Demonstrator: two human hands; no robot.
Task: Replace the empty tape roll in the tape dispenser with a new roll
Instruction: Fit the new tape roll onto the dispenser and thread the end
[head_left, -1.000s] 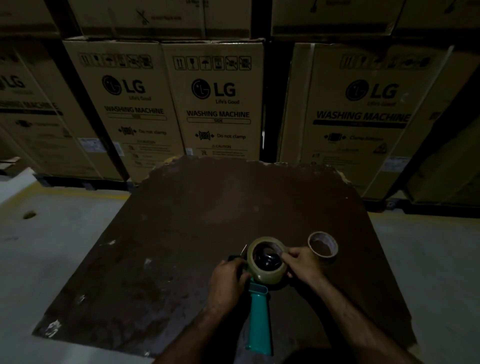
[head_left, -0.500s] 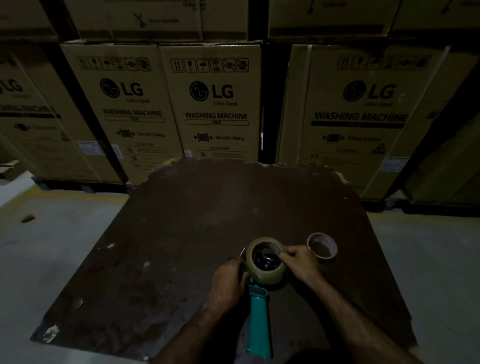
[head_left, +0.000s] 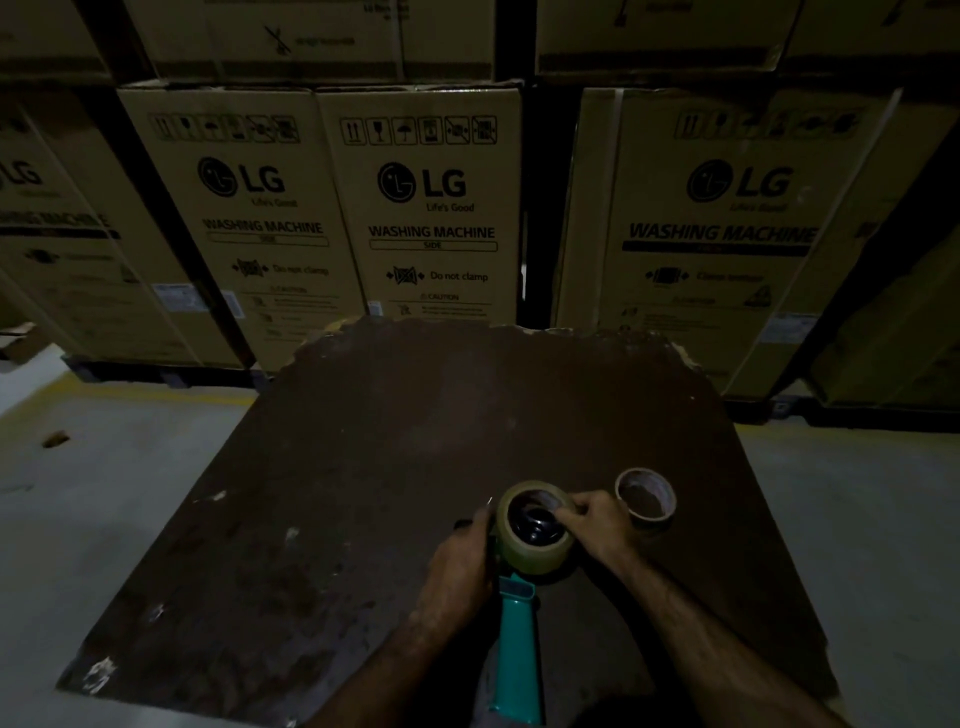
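Hands have barely moved over the last second, which suggests the new roll is being seated, not swapped. On the left, the left hand (head_left: 460, 564) wraps the dispenser (head_left: 517, 654) near its head, steadying it on the dark board (head_left: 363, 467); the teal handle points toward the person. At centre the new roll (head_left: 535, 525) sits over the dispenser's hub. The right hand (head_left: 597, 525) pinches the roll's far-right rim (thumb hooked inside). Further right, the empty core (head_left: 645, 493) lies apart on the board. Dim light hides the hub, the blade and any loose tape end, so full seating cannot be judged.
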